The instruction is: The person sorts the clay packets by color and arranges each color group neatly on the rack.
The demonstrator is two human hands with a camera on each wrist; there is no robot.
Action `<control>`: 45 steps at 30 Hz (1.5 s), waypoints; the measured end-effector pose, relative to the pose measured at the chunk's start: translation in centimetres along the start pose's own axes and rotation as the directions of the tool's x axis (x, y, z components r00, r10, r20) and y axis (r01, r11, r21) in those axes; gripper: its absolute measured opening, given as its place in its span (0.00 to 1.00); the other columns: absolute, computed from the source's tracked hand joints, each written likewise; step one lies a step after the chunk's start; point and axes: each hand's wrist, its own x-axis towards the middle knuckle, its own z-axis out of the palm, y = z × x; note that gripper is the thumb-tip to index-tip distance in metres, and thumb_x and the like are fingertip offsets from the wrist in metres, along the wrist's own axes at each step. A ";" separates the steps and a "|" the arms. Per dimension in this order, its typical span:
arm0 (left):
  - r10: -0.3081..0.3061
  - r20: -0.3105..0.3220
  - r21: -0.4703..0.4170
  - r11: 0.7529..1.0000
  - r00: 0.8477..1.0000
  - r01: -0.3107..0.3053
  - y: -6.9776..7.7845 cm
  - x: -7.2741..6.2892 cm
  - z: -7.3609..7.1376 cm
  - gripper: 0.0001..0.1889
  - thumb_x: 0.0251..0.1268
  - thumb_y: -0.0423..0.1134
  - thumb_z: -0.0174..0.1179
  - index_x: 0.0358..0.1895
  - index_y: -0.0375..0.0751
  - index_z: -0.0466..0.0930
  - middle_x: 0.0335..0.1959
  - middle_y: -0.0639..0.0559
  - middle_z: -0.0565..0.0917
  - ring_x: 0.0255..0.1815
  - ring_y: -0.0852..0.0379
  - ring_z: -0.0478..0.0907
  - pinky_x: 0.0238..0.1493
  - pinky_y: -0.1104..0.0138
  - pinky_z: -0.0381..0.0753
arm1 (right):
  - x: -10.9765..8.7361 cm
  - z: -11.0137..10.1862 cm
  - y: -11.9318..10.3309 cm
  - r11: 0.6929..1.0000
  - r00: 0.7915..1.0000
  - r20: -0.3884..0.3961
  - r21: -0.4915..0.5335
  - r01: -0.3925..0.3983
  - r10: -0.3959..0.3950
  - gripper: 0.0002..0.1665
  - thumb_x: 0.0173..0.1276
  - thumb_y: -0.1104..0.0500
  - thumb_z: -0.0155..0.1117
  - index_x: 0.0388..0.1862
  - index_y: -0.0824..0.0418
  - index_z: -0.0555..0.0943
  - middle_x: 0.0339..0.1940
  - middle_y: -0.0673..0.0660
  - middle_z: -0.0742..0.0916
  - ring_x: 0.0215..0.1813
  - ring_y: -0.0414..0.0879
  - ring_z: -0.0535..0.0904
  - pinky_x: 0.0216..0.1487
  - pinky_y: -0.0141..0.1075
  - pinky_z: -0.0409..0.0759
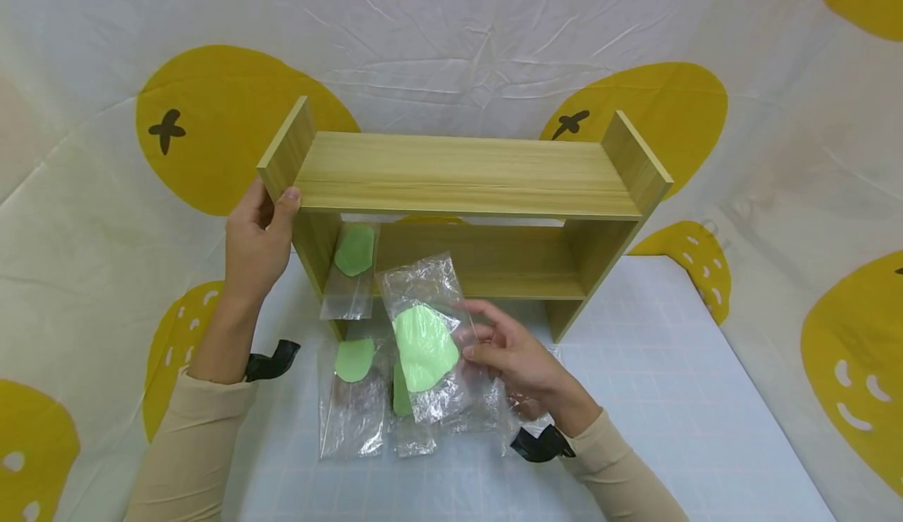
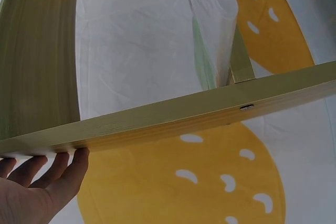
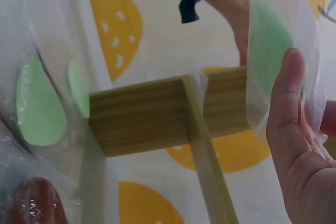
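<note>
A small two-tier wooden shelf [image 1: 458, 173] stands on the table. My left hand [image 1: 257, 251] grips its left side panel [image 1: 285, 154], thumb at the front edge; in the left wrist view the fingers [image 2: 73, 169] touch the panel. Between thumb and fingers, my right hand [image 1: 518, 361] pinches the right side of a clear plastic bag [image 1: 426, 279] with a light green piece [image 1: 423, 349] inside, held up before the shelf. Another clear bag [image 1: 349, 295] with a green piece stands at the left end of the lower board, overhanging its front.
Several more clear bags lie on the table before the shelf, one with a green piece [image 1: 354, 361]. Something reddish-brown [image 3: 39, 200] shows in a bag in the right wrist view. A white cloth with yellow shapes [image 1: 233, 122] hangs behind the table [image 1: 656, 396].
</note>
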 end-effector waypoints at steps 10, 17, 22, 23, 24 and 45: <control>-0.007 0.002 0.000 1.000 1.000 0.007 -0.2 0.0 0.0 0.19 0.76 0.43 0.57 0.65 0.44 0.77 0.54 0.46 0.82 0.48 0.57 0.79 0.48 0.71 0.77 | 1.8 0.1 0.8 0.995 0.996 -0.085 0.094 0.021 -0.012 0.36 0.71 0.75 0.55 0.76 0.60 0.62 0.48 0.58 0.84 0.39 0.48 0.84 0.43 0.39 0.84; -0.002 0.001 0.005 1.000 1.000 0.002 -0.3 0.0 0.1 0.19 0.75 0.43 0.57 0.65 0.44 0.77 0.53 0.47 0.82 0.47 0.57 0.79 0.47 0.72 0.77 | 2.6 1.0 2.3 0.972 0.967 -0.227 0.226 -0.066 0.119 0.36 0.69 0.77 0.54 0.75 0.64 0.59 0.40 0.55 0.87 0.38 0.47 0.86 0.43 0.37 0.84; 0.023 -0.005 0.009 1.000 1.000 -0.023 -0.2 0.1 0.2 0.19 0.76 0.42 0.57 0.65 0.43 0.77 0.54 0.45 0.82 0.47 0.57 0.78 0.49 0.70 0.78 | 2.9 1.7 2.8 0.948 0.944 -0.288 0.312 -0.067 0.162 0.33 0.68 0.78 0.55 0.71 0.74 0.61 0.41 0.59 0.87 0.38 0.47 0.86 0.42 0.35 0.84; 0.027 -0.005 0.009 1.000 1.000 -0.027 -0.2 0.2 0.2 0.19 0.76 0.42 0.57 0.65 0.43 0.77 0.54 0.44 0.82 0.48 0.57 0.78 0.50 0.70 0.78 | 2.8 1.8 2.8 0.940 0.940 -0.292 0.335 -0.070 0.174 0.31 0.68 0.77 0.55 0.69 0.75 0.62 0.42 0.60 0.87 0.39 0.46 0.86 0.43 0.35 0.84; 0.028 -0.005 0.007 1.000 1.000 -0.028 -0.2 0.2 0.2 0.19 0.76 0.42 0.57 0.65 0.43 0.77 0.54 0.44 0.82 0.48 0.56 0.78 0.50 0.70 0.78 | 2.8 1.9 2.9 0.931 0.938 -0.292 0.358 -0.073 0.186 0.29 0.69 0.76 0.56 0.68 0.76 0.63 0.44 0.60 0.87 0.41 0.46 0.86 0.45 0.35 0.83; 0.008 -0.011 0.028 1.000 1.000 -0.008 -0.3 0.2 0.2 0.19 0.76 0.43 0.56 0.66 0.45 0.77 0.54 0.45 0.82 0.46 0.56 0.78 0.47 0.70 0.78 | 2.3 2.7 2.8 0.755 0.961 0.005 0.617 -0.220 0.276 0.44 0.70 0.78 0.50 0.81 0.60 0.50 0.45 0.68 0.80 0.57 0.64 0.80 0.61 0.43 0.75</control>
